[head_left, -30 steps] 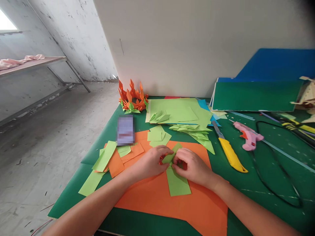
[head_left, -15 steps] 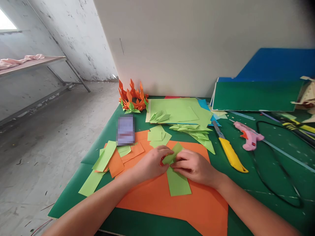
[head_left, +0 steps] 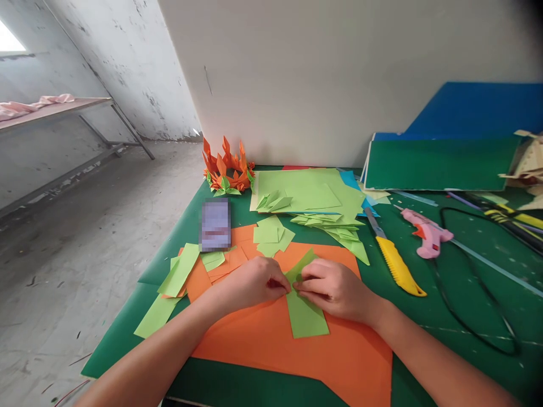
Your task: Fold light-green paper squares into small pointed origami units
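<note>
A light green paper strip (head_left: 309, 317) lies over a large orange sheet (head_left: 263, 342), its far part running up between my hands. My left hand (head_left: 263, 281) pinches the strip's left edge with thumb and fingers together. From the other side my right hand (head_left: 335, 288) grips the strip near its middle, fingers curled and pressed together. The fingers partly cover the spot where they meet the paper. Just beyond, small green paper pieces (head_left: 271, 234) lie loose, and more green strips (head_left: 180, 271) are scattered to the left among orange pieces (head_left: 227, 263).
A yellow box cutter (head_left: 399, 265) and a pink glue gun (head_left: 428, 232) with a black cord lie at the right. Folded green paper shapes (head_left: 335, 223) pile up behind. An orange paper crown (head_left: 227, 172) and a blurred purple item (head_left: 215, 224) stand back left.
The far part of the green strip, raised and bent between my hands before, now lies flatter. My left hand has moved slightly down and left to the strip's edge. My right hand has barely moved.
</note>
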A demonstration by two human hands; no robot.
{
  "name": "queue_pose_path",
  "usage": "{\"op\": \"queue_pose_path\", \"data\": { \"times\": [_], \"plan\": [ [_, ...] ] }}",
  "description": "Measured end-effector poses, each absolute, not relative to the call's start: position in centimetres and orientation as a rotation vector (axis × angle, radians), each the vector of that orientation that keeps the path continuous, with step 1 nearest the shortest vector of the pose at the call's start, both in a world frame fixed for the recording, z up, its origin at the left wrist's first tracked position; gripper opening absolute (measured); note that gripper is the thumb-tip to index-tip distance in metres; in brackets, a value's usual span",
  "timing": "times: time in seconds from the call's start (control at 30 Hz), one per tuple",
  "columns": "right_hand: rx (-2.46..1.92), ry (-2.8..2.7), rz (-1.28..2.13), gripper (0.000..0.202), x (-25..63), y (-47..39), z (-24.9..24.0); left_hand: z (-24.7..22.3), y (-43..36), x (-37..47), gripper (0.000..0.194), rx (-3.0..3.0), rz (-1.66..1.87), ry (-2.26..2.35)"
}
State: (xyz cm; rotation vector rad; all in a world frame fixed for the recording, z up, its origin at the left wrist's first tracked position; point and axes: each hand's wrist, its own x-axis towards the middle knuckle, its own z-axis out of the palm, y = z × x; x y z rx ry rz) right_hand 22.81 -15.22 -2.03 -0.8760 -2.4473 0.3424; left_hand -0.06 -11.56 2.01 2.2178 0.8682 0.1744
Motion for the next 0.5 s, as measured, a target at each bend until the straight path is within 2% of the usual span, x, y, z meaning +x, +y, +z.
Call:
{"op": "queue_pose_path", "data": {
  "times": [0.5],
  "plan": [
    [-0.883, -2.452, 0.350, 0.025, 22.7, -15.2, -1.9, 2.9, -12.7, 0.0, 0.026, 2.572, -0.079, 0.861]
  ]
}}
